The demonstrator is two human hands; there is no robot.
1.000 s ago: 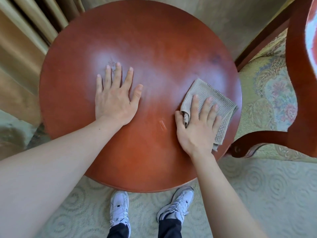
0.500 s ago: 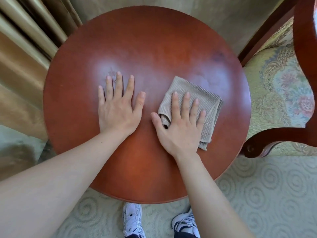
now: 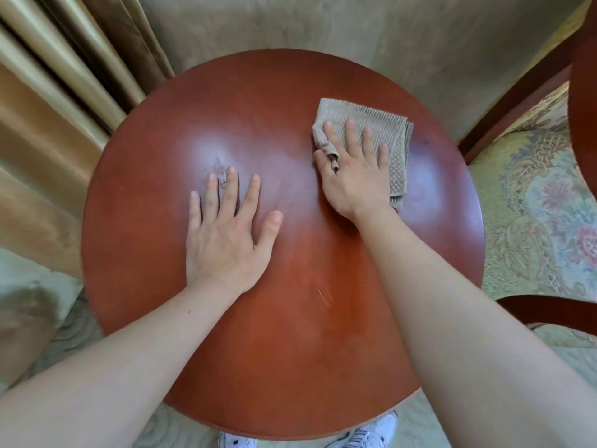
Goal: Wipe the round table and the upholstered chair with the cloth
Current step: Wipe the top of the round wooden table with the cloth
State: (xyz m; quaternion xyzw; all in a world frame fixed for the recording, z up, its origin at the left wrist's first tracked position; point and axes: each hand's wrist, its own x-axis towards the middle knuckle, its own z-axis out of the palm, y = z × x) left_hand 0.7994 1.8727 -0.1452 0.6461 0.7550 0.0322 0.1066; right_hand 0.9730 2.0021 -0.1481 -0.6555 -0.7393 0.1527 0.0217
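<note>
Wiping the table [image 3: 290, 350] right now, right hand [image 3: 355, 176] flat and open pressing the cloth [image 3: 384, 124] down, left hand [image 3: 226, 234] splayed beside it as a brace, so next probably sweep leftward, then the chair [image 3: 533, 205] off right.

The right hand [image 3: 353, 176] hides much of the folded cloth [image 3: 384, 130], the upholstered chair [image 3: 536, 215] is cut off at the right edge, and both white sneakers [image 3: 371, 434] at the bottom.
</note>
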